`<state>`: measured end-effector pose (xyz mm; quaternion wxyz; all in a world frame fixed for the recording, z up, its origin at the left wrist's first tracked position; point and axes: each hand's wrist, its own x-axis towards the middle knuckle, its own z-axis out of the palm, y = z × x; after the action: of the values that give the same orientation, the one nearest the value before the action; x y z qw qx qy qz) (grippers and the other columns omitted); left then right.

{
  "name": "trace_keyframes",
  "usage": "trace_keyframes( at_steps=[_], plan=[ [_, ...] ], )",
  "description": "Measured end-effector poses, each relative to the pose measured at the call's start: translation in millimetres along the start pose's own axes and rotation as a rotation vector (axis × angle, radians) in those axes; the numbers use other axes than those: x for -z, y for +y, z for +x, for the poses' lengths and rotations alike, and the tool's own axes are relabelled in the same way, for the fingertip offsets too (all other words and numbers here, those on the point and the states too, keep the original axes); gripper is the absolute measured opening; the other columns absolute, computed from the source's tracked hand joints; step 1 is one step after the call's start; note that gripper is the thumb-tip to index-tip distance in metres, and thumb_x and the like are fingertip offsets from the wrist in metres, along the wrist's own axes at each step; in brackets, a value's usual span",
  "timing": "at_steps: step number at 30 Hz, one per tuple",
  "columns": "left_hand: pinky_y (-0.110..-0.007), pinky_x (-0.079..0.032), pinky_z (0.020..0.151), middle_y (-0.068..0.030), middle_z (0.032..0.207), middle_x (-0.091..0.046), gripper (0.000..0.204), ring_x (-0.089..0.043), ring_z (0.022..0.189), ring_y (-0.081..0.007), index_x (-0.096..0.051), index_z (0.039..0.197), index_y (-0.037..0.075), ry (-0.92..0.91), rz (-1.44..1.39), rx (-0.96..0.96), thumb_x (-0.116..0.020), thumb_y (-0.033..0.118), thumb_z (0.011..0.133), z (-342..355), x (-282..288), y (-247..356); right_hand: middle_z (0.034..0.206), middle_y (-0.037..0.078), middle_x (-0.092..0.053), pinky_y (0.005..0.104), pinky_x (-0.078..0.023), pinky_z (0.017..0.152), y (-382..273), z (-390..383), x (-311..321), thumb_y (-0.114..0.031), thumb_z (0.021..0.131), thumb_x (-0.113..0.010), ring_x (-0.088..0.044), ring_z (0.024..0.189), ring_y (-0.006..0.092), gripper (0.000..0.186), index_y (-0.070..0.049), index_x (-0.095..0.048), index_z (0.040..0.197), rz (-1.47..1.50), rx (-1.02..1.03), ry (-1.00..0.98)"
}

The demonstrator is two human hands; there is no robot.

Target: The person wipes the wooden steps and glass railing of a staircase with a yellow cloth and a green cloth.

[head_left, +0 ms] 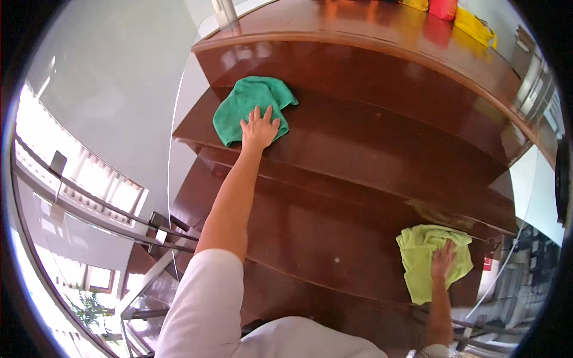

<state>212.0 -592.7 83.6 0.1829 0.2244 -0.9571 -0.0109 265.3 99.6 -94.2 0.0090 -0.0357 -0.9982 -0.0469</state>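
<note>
My left hand lies flat, fingers spread, on a green cloth that rests on a glossy brown wooden stair tread near its left end. Two steps lower, at the right end, my right hand presses palm-down on a yellow-green cloth spread over another tread. Both arms are stretched out from white sleeves at the bottom of the view.
A glass balustrade panel edges the stairs on the left, with a white wall beyond it. At the top landing sit yellow and red objects. To the right, a glass panel and a lower room show past the stair edge.
</note>
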Motion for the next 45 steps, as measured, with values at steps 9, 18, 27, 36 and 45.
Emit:
trace_keyframes(
  at_steps=[9,18,27,36,45],
  plan=[
    [-0.060,-0.018,0.108,-0.0163,0.144,-0.037,0.066,-0.029,0.137,-0.0336,-0.043,0.140,0.017,-0.212,-0.214,0.154,-0.043,0.058,0.088,16.3,51.4,25.6,0.154,0.014,-0.021,0.0519,-0.019,0.113,-117.7,-57.8,25.7,-0.039,0.096,-0.035,-0.016,0.144,0.0302,0.064,-0.005,-0.021,0.149,-0.048,-0.306,-0.085],
    [-0.063,-0.009,0.110,-0.0180,0.154,-0.020,0.077,-0.015,0.143,-0.0374,-0.029,0.148,0.022,-0.121,-0.065,0.199,-0.034,0.067,0.086,76.7,5.3,-40.4,0.150,0.016,-0.028,0.0517,-0.022,0.112,-119.2,-58.3,34.0,-0.035,0.094,-0.043,-0.020,0.142,0.0325,0.064,-0.004,-0.025,0.147,-0.030,-0.310,0.008],
    [-0.059,-0.009,0.111,-0.0252,0.153,-0.018,0.078,-0.014,0.142,-0.0431,-0.029,0.148,0.011,-0.152,-0.112,-0.026,-0.031,0.062,0.089,33.5,1.4,112.7,0.148,0.017,-0.031,0.0530,-0.024,0.111,-115.9,-58.9,38.1,-0.037,0.093,-0.043,-0.025,0.140,0.0335,0.064,-0.005,-0.027,0.146,-0.091,-0.290,0.037],
    [-0.049,-0.046,0.083,-0.0265,0.101,-0.059,0.031,-0.058,0.096,-0.0424,-0.054,0.104,-0.003,-0.163,-1.397,-0.544,-0.053,0.026,0.092,-160.6,42.6,328.9,0.144,0.017,-0.039,0.0506,-0.028,0.109,-123.6,-60.5,4.1,-0.041,0.095,-0.038,-0.035,0.134,0.0302,0.058,-0.006,-0.037,0.141,-0.102,-0.197,0.254],
    [-0.043,-0.046,0.066,-0.0187,0.079,-0.057,0.024,-0.060,0.076,-0.0361,-0.055,0.094,0.002,-0.662,-1.348,-0.736,-0.057,0.025,0.090,-267.5,178.5,39.4,0.154,0.012,-0.024,0.0498,-0.020,0.113,-125.7,-67.9,20.8,-0.043,0.096,-0.036,-0.022,0.141,0.0318,0.064,-0.007,-0.025,0.148,-0.060,-0.253,-0.027]
  ],
)
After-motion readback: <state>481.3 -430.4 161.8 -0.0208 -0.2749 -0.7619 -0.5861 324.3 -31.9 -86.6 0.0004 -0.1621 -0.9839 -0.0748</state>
